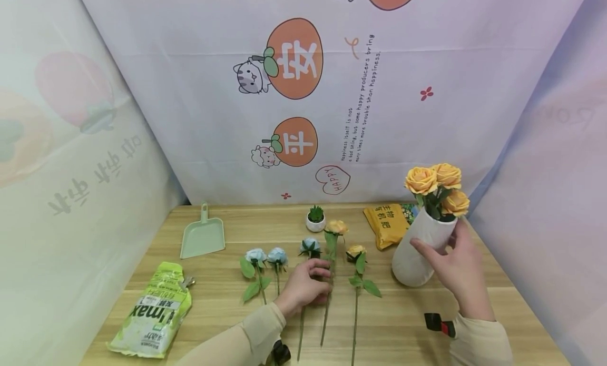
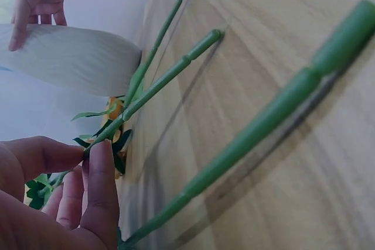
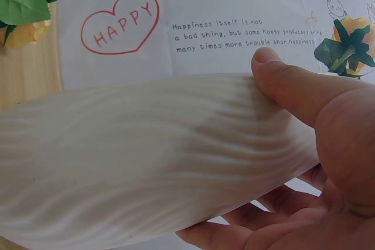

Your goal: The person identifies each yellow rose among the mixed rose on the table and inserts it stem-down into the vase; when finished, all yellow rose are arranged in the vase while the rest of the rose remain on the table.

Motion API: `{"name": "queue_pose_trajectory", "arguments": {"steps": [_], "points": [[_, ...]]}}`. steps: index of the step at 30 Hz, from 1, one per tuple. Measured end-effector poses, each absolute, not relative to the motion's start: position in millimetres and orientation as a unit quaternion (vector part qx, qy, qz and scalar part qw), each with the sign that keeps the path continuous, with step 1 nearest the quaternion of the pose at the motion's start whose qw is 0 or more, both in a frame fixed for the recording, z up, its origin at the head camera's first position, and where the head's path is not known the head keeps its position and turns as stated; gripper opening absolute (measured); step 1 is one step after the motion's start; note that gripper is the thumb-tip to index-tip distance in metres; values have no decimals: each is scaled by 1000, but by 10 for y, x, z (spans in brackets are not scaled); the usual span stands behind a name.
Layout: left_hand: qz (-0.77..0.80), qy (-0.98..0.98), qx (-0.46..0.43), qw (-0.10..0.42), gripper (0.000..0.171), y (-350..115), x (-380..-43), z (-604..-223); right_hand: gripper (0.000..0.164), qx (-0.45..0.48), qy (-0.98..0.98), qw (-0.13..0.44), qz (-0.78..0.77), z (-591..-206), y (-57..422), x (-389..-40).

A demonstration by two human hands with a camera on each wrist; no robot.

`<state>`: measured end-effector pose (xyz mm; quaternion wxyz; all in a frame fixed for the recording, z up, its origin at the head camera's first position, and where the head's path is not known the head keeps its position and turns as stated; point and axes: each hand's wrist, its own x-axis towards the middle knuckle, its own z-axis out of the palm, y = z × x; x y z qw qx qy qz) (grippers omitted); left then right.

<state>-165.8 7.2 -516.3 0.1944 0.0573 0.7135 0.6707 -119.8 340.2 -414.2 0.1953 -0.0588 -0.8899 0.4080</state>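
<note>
My left hand [image 1: 305, 286] pinches the green stem [image 2: 155, 89] of a yellow rose [image 1: 336, 227] between thumb and forefinger, over the table. A blue rose [image 1: 310, 245] lies just under that hand, and another yellow rose [image 1: 355, 251] with green leaves lies to its right. On the right, my right hand [image 1: 457, 260] grips a white vase [image 1: 417, 255] near its mouth, thumb on one side and fingers around the other. The ribbed vase [image 3: 146, 156] leans to the right, with several yellow roses [image 1: 433, 181] standing in it.
Two blue roses [image 1: 266, 256] lie left of my left hand. Farther left are a green dustpan [image 1: 204, 238] and a clipped green bag [image 1: 154, 313]. At the back stand a small potted succulent [image 1: 315, 219] and a yellow packet [image 1: 386, 225], before a printed cloth backdrop [image 1: 208, 118].
</note>
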Motion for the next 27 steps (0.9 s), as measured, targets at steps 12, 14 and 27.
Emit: {"name": "queue_pose_trajectory", "arguments": {"steps": [12,14,27], "points": [[679,710,80,171,51,105,-1746,-4792,100,-63,-890,191,409,-4148,3410,-1202],[679,711,83,164,52,115,-1771,-4734,99,-63,-890,191,408,-4150,3413,-1204],[718,671,154,102,52,251,-1993,-4122,101,-59,-882,187,427,-4159,3408,-1201]]}}
